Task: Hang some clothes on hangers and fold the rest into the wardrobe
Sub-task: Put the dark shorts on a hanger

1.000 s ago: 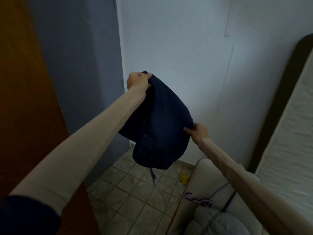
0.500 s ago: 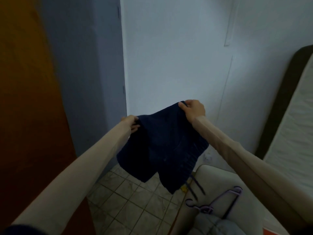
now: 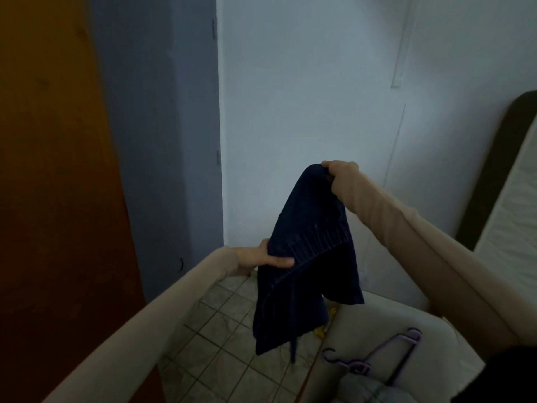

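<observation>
Dark navy garment [image 3: 308, 257] held up in mid-air over tiled floor [image 3: 220, 338], centre of scene. Right hand [image 3: 340, 177] grips its top edge, fingers curled round the cloth. Left hand [image 3: 258, 257] lower, at the garment's left side, fingers fairly straight across the ribbed band, thumb behind. Purple hanger [image 3: 377, 356] lies near right on pale cushion [image 3: 372, 318].

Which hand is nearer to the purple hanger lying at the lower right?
Likely the right hand: it is above the purple hanger gripping the dark garment's top. The left hand is further left, at its side.
</observation>
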The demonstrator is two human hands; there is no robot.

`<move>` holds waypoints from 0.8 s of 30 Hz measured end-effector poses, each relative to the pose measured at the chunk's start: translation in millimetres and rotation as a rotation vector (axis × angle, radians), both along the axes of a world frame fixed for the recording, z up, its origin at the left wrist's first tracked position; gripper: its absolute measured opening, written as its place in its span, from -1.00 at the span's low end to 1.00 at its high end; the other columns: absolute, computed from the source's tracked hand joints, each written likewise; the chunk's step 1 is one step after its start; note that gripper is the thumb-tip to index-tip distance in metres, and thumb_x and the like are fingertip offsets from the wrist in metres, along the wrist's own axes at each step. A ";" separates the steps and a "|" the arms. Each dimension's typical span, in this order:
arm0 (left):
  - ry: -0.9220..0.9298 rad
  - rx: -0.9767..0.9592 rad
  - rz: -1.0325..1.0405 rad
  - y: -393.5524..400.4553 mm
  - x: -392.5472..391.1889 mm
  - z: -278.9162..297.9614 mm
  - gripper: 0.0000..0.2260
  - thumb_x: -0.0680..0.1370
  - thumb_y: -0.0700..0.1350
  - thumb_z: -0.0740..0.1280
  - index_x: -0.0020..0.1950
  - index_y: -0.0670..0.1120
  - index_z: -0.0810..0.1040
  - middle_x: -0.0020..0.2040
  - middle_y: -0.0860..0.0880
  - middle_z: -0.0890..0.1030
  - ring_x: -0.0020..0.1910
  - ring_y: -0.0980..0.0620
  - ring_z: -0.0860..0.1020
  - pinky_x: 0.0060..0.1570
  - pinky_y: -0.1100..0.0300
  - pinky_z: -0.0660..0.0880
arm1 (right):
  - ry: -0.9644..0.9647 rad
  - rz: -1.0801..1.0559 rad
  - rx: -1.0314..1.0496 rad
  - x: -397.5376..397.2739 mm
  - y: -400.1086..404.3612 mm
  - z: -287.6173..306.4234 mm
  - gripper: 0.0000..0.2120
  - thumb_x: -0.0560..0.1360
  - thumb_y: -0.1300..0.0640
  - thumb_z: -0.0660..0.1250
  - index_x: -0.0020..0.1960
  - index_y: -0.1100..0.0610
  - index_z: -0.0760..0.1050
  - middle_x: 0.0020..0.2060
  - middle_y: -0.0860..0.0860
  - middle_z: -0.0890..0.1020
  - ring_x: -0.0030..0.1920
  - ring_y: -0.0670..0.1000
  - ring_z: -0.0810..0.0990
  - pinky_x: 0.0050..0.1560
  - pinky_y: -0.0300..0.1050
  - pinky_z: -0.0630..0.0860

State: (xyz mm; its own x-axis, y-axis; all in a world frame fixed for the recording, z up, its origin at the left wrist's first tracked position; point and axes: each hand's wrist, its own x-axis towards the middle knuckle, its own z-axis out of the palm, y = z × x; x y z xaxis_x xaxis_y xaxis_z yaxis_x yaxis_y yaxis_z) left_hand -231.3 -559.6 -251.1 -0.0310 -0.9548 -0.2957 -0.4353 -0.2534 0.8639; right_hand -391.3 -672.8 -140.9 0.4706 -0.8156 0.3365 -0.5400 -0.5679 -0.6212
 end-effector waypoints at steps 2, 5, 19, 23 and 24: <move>-0.160 -0.017 -0.060 -0.9 5.7 -10.7 0.44 -0.12 0.33 0.56 0.49 0.02 -0.28 0.43 0.02 0.14 0.40 0.03 0.20 0.34 0.20 0.17 | 0.027 0.001 -0.060 -3.1 -8.1 4.1 -0.64 0.51 0.32 0.11 0.27 0.19 0.43 0.21 0.24 0.47 0.21 0.28 0.45 0.23 0.19 0.42; -0.284 -0.094 0.089 -8.8 26.0 -31.2 -0.09 0.28 -0.13 0.59 0.41 0.01 0.03 0.25 -0.09 0.37 0.22 -0.04 0.42 0.27 0.06 0.43 | -0.003 0.003 -0.053 -10.2 -18.3 3.8 -0.72 0.52 0.22 0.14 0.18 0.18 0.48 0.12 0.24 0.53 0.14 0.28 0.50 0.17 0.19 0.47; -0.230 -0.420 0.402 -15.8 44.2 -32.2 -0.83 0.53 -0.31 0.30 0.05 -0.15 0.37 -0.28 0.01 0.43 -0.22 0.04 0.43 -0.28 0.36 0.35 | -0.457 -0.151 0.521 -28.3 -36.0 -12.9 -0.75 0.61 0.19 0.15 0.09 0.37 0.48 0.07 0.24 0.56 -0.04 0.22 0.56 -0.04 0.05 0.55; -0.041 -0.439 0.456 -23.1 34.6 -0.3 -0.71 0.55 -0.32 0.25 0.26 -0.21 0.34 -0.16 -0.05 0.47 -0.23 0.11 0.45 -0.14 0.32 0.40 | -0.519 -0.096 0.925 -26.5 -30.2 -48.6 -0.82 0.57 0.09 0.19 -0.14 0.18 0.34 -0.19 0.08 0.43 -0.30 0.06 0.40 -0.58 -0.21 0.46; -0.029 -0.424 0.450 -25.4 29.4 6.0 -0.68 0.55 -0.30 0.25 0.30 -0.22 0.32 -0.09 -0.08 0.48 -0.22 0.10 0.45 -0.15 0.30 0.40 | -0.400 -0.067 0.971 -23.9 -25.8 -65.4 -0.78 0.54 0.03 0.22 -0.12 0.19 0.34 -0.21 0.09 0.42 -0.28 0.09 0.42 -0.51 -0.16 0.49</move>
